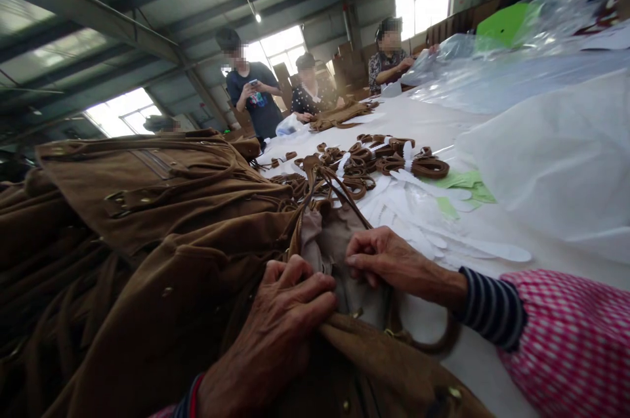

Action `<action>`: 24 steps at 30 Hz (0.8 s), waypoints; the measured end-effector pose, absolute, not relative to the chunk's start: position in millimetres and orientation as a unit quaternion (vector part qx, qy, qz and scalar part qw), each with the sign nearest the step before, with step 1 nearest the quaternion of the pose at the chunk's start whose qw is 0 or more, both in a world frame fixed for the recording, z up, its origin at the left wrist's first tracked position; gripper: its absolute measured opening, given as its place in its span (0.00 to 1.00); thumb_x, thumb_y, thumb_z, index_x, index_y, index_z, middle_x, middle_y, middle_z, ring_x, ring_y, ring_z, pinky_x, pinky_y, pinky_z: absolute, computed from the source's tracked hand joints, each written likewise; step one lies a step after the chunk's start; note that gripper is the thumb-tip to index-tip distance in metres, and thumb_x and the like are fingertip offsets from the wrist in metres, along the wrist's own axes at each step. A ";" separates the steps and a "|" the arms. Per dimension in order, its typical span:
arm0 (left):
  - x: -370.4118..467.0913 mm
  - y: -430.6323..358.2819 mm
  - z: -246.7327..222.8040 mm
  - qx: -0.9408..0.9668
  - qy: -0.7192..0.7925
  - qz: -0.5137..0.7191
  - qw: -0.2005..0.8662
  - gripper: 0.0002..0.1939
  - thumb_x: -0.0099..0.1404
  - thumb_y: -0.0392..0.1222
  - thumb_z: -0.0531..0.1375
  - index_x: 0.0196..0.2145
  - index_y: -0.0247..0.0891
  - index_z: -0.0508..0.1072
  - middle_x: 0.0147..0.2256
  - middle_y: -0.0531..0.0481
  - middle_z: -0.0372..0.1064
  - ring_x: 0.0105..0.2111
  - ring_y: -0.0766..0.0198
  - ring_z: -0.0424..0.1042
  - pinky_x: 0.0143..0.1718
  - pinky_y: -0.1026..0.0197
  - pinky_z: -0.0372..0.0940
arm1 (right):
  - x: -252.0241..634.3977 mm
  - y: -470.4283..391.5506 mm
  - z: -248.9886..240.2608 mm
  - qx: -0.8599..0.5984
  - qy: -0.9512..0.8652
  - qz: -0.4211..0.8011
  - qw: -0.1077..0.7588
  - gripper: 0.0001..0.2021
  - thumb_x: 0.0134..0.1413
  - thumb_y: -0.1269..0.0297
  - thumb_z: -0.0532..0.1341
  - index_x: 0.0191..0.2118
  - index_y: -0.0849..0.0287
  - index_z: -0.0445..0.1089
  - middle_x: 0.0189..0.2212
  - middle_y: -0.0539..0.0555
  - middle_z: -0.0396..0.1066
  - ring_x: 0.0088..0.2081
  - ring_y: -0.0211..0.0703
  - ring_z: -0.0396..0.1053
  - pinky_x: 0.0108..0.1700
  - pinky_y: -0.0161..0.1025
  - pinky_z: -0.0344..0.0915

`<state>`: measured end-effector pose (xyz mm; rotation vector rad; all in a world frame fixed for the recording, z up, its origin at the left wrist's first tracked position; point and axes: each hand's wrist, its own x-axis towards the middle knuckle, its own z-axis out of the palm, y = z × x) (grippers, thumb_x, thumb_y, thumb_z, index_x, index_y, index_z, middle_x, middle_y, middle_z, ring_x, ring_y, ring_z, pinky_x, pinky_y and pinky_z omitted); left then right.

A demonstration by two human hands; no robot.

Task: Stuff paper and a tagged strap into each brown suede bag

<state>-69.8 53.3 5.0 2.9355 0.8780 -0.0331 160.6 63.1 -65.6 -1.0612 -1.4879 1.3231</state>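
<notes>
Brown suede bag (162, 241) lies at near edge of white tabletop (433, 123), mouth open. Left hand (280, 319) clamps rim, grip closed. Right hand (388, 260) pinches pale lining (325, 241), fingers closed. Coiled brown straps (384, 159) beyond.

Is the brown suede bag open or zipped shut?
Open. The brown suede bag gapes at the top, showing pale lining between the left hand and right hand.

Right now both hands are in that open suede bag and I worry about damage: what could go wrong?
The left hand pinches the brown suede bag at its opening; the right hand tugs the pale lining, which might tear. The coiled straps nearby could snag.
</notes>
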 end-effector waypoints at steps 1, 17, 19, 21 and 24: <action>-69.6 52.7 5.5 0.957 0.286 -0.010 0.041 0.20 0.61 0.26 0.55 0.44 0.49 0.73 0.52 0.60 0.73 0.49 0.56 0.61 0.47 0.47 0.50 | 160.6 62.5 -65.6 -0.429 -0.596 0.525 0.429 0.02 0.54 0.67 0.61 0.34 0.59 0.67 0.23 0.46 0.71 0.19 0.32 0.62 0.21 0.30 0.55; -67.2 55.3 -2.0 0.965 0.252 0.070 0.019 0.18 0.59 0.26 0.55 0.40 0.47 0.74 0.45 0.56 0.75 0.42 0.58 0.64 0.42 0.52 0.53 | 183.7 33.7 -42.2 -0.487 -0.737 0.288 0.370 0.06 0.55 0.74 0.61 0.37 0.58 0.71 0.22 0.43 0.64 0.26 0.33 0.61 0.29 0.32 0.54; -67.7 56.7 -4.7 0.966 0.227 0.127 0.001 0.20 0.58 0.25 0.54 0.41 0.47 0.74 0.45 0.57 0.76 0.41 0.59 0.65 0.42 0.54 0.54 | 188.5 33.6 -44.9 -0.494 -0.720 0.316 0.371 0.05 0.54 0.73 0.61 0.37 0.58 0.72 0.21 0.44 0.66 0.25 0.33 0.62 0.28 0.31 0.55; -70.9 57.8 -7.5 0.963 0.195 0.183 -0.028 0.24 0.59 0.23 0.53 0.45 0.48 0.74 0.46 0.57 0.76 0.44 0.60 0.66 0.45 0.55 0.56 | 194.7 34.5 -45.4 -0.493 -0.684 0.368 0.393 0.05 0.54 0.72 0.60 0.37 0.58 0.72 0.22 0.45 0.68 0.23 0.33 0.63 0.26 0.30 0.57; -81.5 60.4 -15.4 0.960 0.161 0.217 -0.078 0.29 0.60 0.23 0.52 0.53 0.49 0.71 0.50 0.56 0.76 0.52 0.59 0.66 0.55 0.55 0.57 | 216.0 37.0 -37.2 -0.502 -0.630 0.393 0.443 0.04 0.54 0.69 0.59 0.35 0.59 0.71 0.24 0.47 0.70 0.21 0.33 0.63 0.24 0.31 0.58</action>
